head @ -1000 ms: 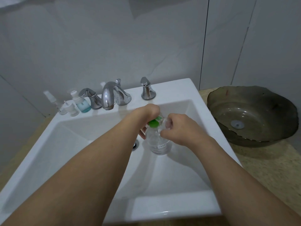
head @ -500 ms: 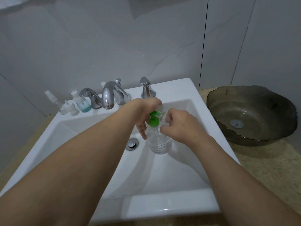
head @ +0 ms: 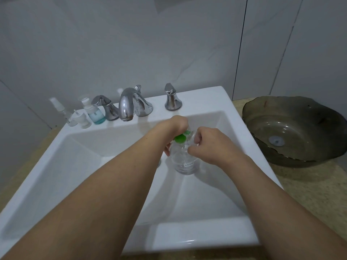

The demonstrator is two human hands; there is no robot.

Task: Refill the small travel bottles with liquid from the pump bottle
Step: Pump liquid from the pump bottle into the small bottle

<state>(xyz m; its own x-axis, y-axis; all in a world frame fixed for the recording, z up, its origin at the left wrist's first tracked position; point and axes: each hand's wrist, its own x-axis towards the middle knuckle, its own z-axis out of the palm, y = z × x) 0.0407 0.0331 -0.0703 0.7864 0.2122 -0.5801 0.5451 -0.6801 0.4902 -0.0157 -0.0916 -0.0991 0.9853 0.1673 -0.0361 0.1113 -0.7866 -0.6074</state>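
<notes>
Both hands have barely shifted: our left hand (head: 176, 126) still grips the green pump head (head: 180, 138) and our right hand (head: 210, 145) pinches the clear plastic pump bottle (head: 183, 162) over the white sink (head: 187, 239), so dispensing seems ongoing.

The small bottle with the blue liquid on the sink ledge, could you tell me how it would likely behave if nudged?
The small blue-liquid bottle looks only partly filled under a tall white pump top, so it is probably light and apt to tip. It stands close to other small bottles, so a push might knock those too.
</notes>
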